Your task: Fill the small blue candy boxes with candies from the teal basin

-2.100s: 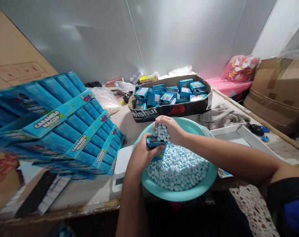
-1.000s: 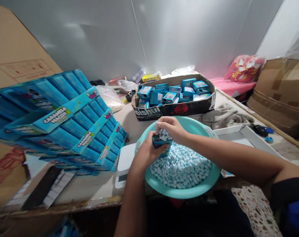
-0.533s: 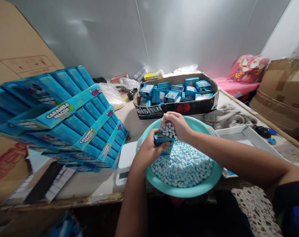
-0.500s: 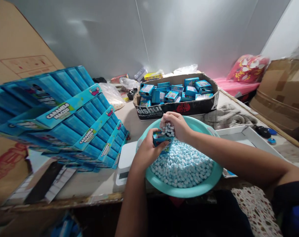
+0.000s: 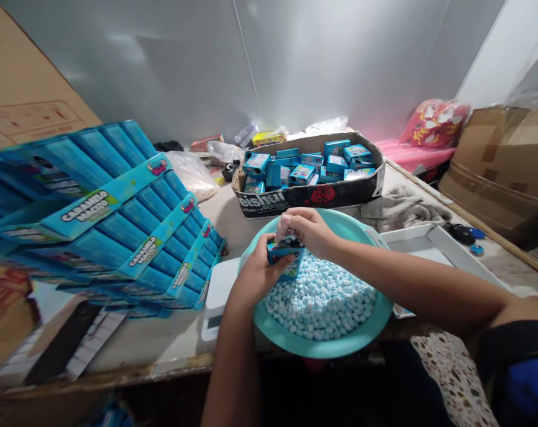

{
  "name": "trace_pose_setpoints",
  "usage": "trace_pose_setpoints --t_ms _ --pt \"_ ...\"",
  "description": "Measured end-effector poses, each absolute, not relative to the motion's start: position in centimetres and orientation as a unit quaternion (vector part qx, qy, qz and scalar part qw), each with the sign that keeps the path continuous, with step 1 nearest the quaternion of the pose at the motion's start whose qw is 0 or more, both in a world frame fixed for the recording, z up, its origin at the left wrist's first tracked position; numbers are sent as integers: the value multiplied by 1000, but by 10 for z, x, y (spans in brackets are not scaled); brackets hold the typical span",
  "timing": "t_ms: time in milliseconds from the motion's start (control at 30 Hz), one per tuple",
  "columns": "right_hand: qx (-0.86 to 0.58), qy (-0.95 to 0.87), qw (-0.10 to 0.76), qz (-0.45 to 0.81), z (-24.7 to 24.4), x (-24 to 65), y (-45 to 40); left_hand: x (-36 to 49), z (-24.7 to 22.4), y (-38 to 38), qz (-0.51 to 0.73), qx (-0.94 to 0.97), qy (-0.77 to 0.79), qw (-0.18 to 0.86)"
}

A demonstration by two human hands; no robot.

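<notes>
My left hand is wrapped round a small blue box, held upright over a turquoise basin. The box's top is open. My right hand is curled right above that opening, with a few pale candies showing between its fingers and the box. White and light blue candies fill much of the basin below both hands. The right palm is hidden from view.
Stacked blue display trays stand at the left, beside a white scale. A black carton of small blue boxes sits behind the basin. At the right lie a grey cloth and a white tray.
My right hand has lowered onto the box opening, and fewer candies show under its fingers. The whole view has shifted slightly, with things appearing further left.
</notes>
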State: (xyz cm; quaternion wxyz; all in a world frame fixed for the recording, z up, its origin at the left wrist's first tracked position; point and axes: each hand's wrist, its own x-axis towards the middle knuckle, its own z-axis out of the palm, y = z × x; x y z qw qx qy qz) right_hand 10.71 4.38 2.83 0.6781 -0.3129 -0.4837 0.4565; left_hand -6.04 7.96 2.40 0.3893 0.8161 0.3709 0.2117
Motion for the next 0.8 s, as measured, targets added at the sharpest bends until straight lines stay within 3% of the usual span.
trace_pose_setpoints --t_ms 300,800 --pt "-317 -524 659 436 38 108 37 -61 34 74 237 815 406 339" --pt "-271 -597 606 451 36 110 35 -63 26 78 286 789 382 387"
